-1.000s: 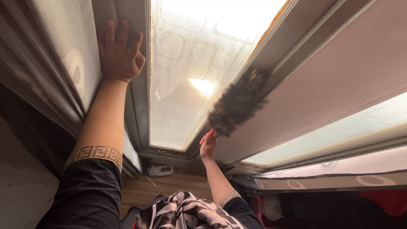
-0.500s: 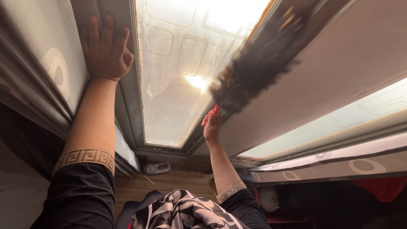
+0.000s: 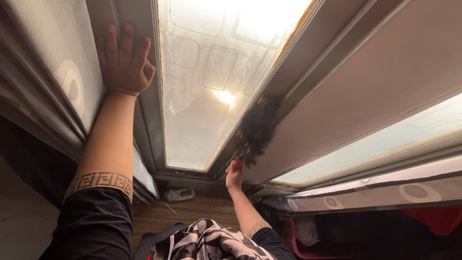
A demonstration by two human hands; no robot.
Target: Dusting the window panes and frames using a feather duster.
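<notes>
At nine o'clock hangs a pale grey curtain with a ring pattern (image 3: 57, 72). Just right of it, at eleven o'clock, the left hand (image 3: 124, 62) lies flat, fingers spread open, on the grey metal window frame (image 3: 150, 120). At twelve o'clock glows the frosted glass pane with rounded-rectangle pattern (image 3: 211, 72). Past centre, the right hand (image 3: 234, 175) is closed around the handle of a dark, blurred feather duster (image 3: 257, 130), whose head touches the frame's right edge.

black sleeves (image 3: 94, 226), gold patterned cuffs (image 3: 100, 180)
</notes>
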